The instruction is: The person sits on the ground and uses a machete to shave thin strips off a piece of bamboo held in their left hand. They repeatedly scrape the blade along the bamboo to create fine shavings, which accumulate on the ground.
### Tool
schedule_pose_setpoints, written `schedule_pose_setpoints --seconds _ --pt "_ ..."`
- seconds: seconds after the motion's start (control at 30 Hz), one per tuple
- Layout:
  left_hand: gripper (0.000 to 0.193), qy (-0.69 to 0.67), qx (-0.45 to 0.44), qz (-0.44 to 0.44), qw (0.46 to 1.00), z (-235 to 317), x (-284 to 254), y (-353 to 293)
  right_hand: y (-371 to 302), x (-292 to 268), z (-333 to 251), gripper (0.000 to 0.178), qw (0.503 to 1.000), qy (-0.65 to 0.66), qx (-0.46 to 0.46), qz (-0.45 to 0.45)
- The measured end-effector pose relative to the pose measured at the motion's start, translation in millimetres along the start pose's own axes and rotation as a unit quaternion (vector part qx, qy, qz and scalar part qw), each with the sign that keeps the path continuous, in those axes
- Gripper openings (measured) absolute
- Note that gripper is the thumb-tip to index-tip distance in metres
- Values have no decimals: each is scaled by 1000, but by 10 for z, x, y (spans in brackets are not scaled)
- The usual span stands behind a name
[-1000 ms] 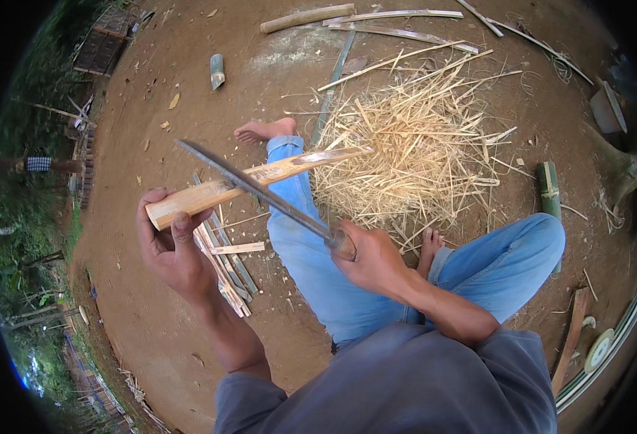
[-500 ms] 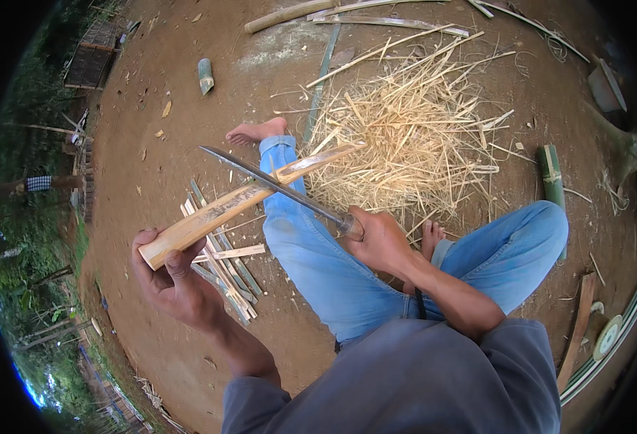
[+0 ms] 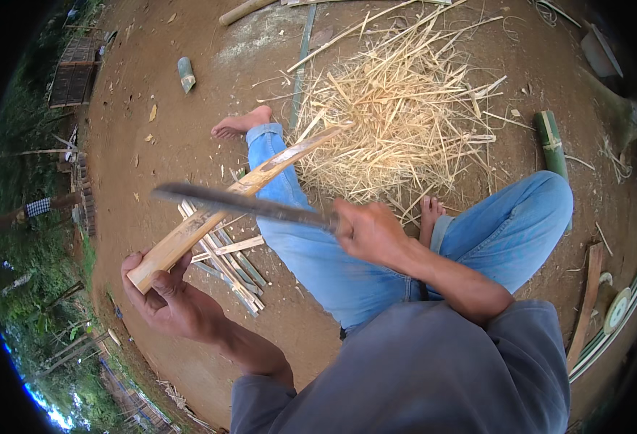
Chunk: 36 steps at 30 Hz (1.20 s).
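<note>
My left hand [image 3: 177, 300] is closed around the near end of a long piece of split wood or bamboo [image 3: 268, 168]. The piece slants up and right over my leg, its tapered far end against the heap of shavings [image 3: 398, 116]. In my right hand [image 3: 373, 230] is the handle of a machete [image 3: 242, 202], mostly covered by my fingers. The blade, smeared by motion, points left and crosses above the piece; whether it touches the wood I cannot tell. Below the piece, several split strips [image 3: 235, 264] lie crossed on the ground.
A short green bamboo length [image 3: 186, 74] lies at far left, and a thicker one [image 3: 552, 148] by my right knee. At the right are a brown wooden slat [image 3: 586, 307], a round pale disc [image 3: 617, 311] and long strips [image 3: 633, 307]. A pole [image 3: 245, 10] lies at the far edge.
The machete blade has swung down and left along the piece, toward my left hand. My right hand has shifted slightly left. The whole view has also shifted a little.
</note>
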<state>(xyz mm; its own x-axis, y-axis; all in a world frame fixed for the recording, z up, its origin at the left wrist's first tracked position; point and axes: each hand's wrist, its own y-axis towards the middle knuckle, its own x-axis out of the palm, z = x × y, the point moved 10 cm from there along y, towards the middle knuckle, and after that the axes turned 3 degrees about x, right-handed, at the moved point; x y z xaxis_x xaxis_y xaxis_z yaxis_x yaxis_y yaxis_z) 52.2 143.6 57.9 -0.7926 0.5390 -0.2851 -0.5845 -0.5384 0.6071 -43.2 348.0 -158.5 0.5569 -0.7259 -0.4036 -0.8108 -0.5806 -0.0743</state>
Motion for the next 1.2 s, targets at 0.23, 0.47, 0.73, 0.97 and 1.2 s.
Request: schedule_pose_setpoints --seconds 0.23,0.47,0.73,0.97,1.2 --pt "39 6 14 0 1000 6 -15 34 38 10 245 13 999 33 8 16" --pt "42 4 17 4 1000 -41 -45 88 220 78 852 16 990 55 125 -44" --pt "43 14 16 9 1000 -104 -75 115 341 85 1312 15 982 5 190 -19" --pt "44 22 2 8 1000 -204 -172 226 327 293 1398 11 983 28 178 -29" --pt "46 8 -3 -4 1000 -411 -328 367 495 341 2041 13 972 -29 231 -18"
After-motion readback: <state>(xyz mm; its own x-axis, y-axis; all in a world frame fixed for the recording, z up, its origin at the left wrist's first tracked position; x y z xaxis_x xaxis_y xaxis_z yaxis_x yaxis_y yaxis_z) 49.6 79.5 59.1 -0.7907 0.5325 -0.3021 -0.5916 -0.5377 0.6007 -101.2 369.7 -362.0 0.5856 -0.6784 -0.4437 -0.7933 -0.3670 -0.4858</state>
